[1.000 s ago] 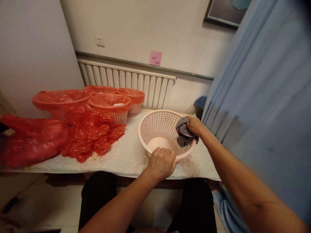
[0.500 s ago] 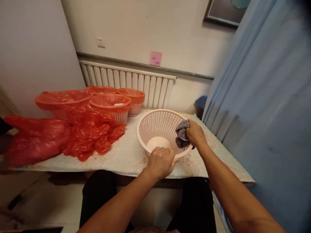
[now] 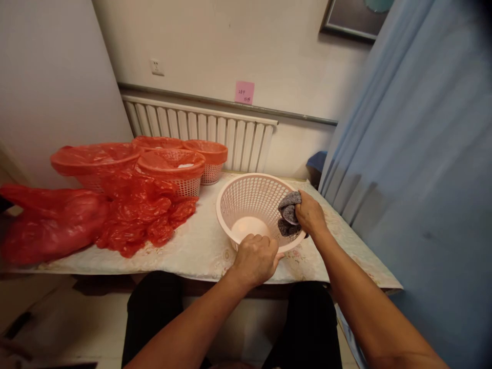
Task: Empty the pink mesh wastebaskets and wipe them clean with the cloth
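A pale pink plastic wastebasket [image 3: 246, 197] with a lattice wall and a solid base stands tilted toward me on the table, its mouth open and no liner in it. My left hand [image 3: 257, 259] grips the near rim, fingers curled over the inside and thumb outside. On the right rim, my right hand [image 3: 310, 212] is closed around a dark grey speckled cloth [image 3: 289, 211]. Part of the cloth hangs inside against the lattice, and a bit shows outside below the hand.
Several wastebaskets lined with red bags [image 3: 172, 166] stand at the back left. Crumpled red plastic bags [image 3: 142, 215] and a fuller red bag [image 3: 57, 220] lie before them. A floral tablecloth [image 3: 207, 241] covers the table. A radiator [image 3: 215, 125] is behind, a blue curtain [image 3: 403, 154] at the right.
The view has shifted slightly, so the red bags sit a little farther left. Both hands keep their places on the basket, and the cloth has barely moved.
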Motion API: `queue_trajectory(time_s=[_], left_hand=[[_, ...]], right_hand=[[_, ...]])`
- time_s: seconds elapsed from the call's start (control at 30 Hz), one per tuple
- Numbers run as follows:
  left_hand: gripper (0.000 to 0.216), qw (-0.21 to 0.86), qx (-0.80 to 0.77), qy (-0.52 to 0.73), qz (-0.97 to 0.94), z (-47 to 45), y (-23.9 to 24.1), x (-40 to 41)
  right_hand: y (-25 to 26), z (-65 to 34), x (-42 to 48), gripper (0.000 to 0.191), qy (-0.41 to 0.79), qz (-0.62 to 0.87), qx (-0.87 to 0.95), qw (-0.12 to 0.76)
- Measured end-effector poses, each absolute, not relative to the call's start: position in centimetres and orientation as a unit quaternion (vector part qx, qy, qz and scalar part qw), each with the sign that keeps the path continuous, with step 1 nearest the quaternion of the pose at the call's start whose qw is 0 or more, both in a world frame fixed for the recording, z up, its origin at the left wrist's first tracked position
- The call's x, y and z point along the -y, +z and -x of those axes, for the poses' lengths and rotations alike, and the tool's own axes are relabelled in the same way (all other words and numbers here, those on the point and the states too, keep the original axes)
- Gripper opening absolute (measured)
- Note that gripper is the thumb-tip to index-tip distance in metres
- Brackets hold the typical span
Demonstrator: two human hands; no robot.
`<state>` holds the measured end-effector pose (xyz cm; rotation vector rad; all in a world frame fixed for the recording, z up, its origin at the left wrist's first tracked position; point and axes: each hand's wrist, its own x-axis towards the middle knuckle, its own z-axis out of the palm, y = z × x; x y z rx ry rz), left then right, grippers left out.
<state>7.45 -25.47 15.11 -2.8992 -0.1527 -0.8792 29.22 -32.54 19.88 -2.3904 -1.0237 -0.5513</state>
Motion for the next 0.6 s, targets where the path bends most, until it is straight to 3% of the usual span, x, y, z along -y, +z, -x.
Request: queue_trajectory(time_s=[0.6], left_hand=[[0.024, 0.052, 0.057, -0.295, 0.952, -7.21, 14.83, 25.33]], right_hand=[[19.80, -28.91, 32.17, 0.054, -0.215, 0.871, 0.371, 0.241]])
